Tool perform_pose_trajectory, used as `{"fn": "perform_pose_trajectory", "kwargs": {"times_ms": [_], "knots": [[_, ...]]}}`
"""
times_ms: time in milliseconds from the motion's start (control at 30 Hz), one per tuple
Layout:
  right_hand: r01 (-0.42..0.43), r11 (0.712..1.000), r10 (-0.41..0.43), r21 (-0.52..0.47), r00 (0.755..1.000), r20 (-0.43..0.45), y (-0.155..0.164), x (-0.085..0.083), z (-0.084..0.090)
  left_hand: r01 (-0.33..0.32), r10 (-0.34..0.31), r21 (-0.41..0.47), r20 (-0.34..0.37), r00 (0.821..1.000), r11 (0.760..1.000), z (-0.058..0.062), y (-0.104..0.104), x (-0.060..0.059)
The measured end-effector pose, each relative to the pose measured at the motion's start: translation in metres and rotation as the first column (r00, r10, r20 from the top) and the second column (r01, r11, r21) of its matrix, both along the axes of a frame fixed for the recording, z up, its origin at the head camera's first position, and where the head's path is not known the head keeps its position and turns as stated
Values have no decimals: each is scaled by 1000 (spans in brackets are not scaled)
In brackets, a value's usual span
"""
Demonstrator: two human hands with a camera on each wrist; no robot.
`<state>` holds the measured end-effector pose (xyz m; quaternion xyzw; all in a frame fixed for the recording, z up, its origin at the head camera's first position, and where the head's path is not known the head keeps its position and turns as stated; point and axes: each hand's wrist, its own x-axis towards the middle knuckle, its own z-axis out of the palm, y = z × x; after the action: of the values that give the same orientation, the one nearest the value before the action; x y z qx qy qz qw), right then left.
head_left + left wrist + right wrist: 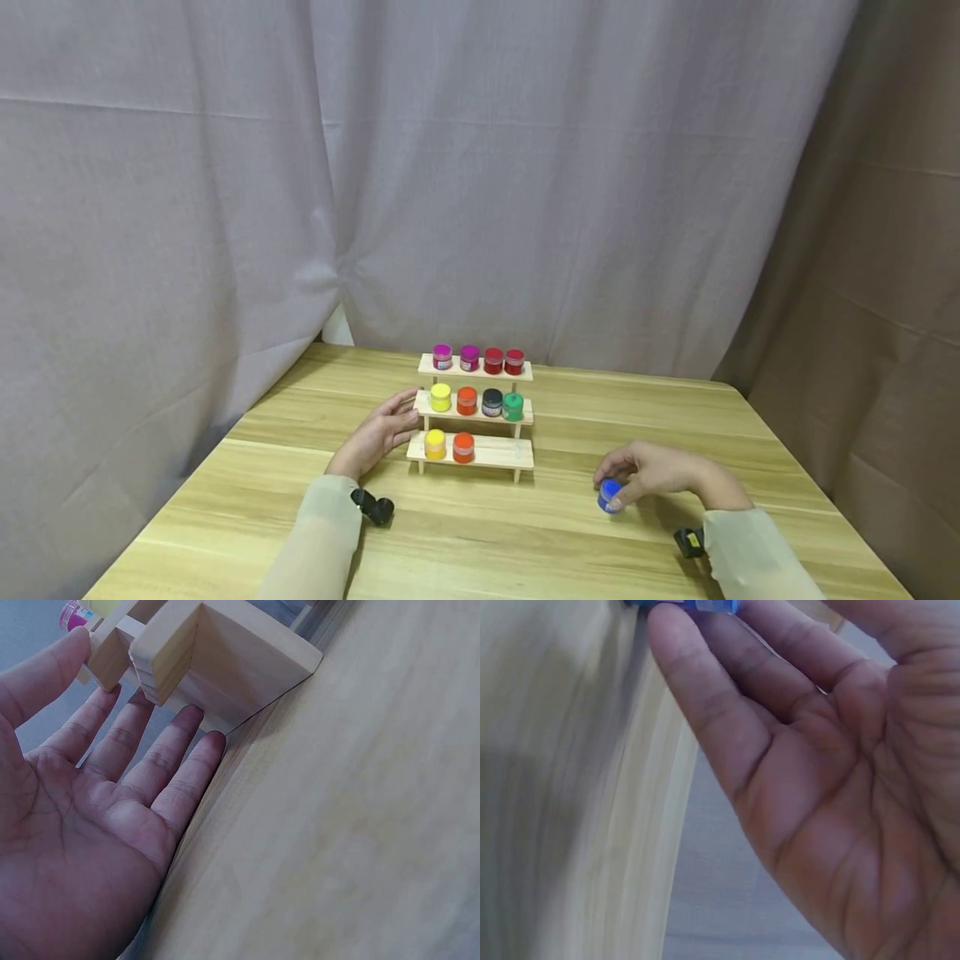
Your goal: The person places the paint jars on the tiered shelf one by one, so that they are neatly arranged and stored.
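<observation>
Pickup of the small blue paint jar [609, 494] is judged under way: it is pinched on the wooden table [525, 533] by the right hand [652, 475]. The three-tier wooden rack [476, 412] is steadied by the flat-fingered left hand [378, 435]. Lifting toward the bottom tier's free space is called for.

Rack [476, 452] centre table [525, 542]; left hand [378, 435] beside; jar [609, 495] right.

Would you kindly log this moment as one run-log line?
left hand: flat against wooden rack end | right hand: pinches blue paint jar on table | rack: ten jars
</observation>
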<state>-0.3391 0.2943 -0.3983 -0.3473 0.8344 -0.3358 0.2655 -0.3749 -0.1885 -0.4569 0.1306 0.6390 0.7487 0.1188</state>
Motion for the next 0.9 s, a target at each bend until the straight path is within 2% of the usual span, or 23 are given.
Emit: {"fn": "perform_pose_trajectory", "kwargs": {"times_ms": [267,700,900], "knots": [[-25,999,22,-44,997,-68,2,-5,-8,-5,5,1,9,1000,1000,1,1,2],[26,997,-37,-72,986,-162,-3,-12,-17,-14,14,-6,-1,1000,1000,0,1,0],[34,995,-48,-93,986,-158,-5,-13,-20,-6,6,0,4,1000,1000,0,1,0]]}}
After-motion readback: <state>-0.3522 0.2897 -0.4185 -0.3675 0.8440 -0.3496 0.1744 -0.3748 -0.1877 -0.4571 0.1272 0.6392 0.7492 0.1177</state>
